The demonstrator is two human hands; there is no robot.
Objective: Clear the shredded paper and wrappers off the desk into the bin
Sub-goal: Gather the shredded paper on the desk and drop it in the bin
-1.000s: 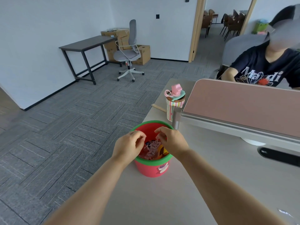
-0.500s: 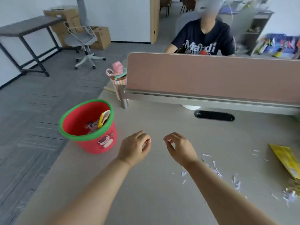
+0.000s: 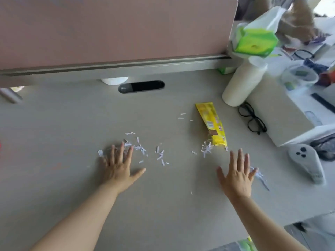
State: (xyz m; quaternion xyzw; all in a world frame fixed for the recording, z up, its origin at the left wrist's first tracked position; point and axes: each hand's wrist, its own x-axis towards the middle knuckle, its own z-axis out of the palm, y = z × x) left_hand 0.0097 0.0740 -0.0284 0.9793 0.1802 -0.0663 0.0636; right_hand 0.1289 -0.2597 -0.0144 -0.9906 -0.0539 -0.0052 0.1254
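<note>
Small white paper shreds (image 3: 141,149) lie scattered over the middle of the grey desk (image 3: 72,133). A yellow snack wrapper (image 3: 212,124) lies to their right, with more shreds at its near end. My left hand (image 3: 118,165) is flat with fingers spread, its fingertips at the left edge of the scatter. My right hand (image 3: 237,173) is also flat and spread, just below the wrapper, with a few shreds (image 3: 259,175) beside its little finger. Neither hand holds anything. The bin is out of view.
A pink divider panel (image 3: 116,28) closes off the back of the desk. To the right stand a white bottle (image 3: 243,84), black glasses (image 3: 252,118), a green tissue pack (image 3: 255,40), a white box (image 3: 282,113) and a grey controller (image 3: 306,162). A black cable slot (image 3: 141,86) sits near the divider.
My view has swung right from the red bin to the desk's middle. Both hands left the bin, opened from loosely curled to flat and spread, and came down by the shreds.
</note>
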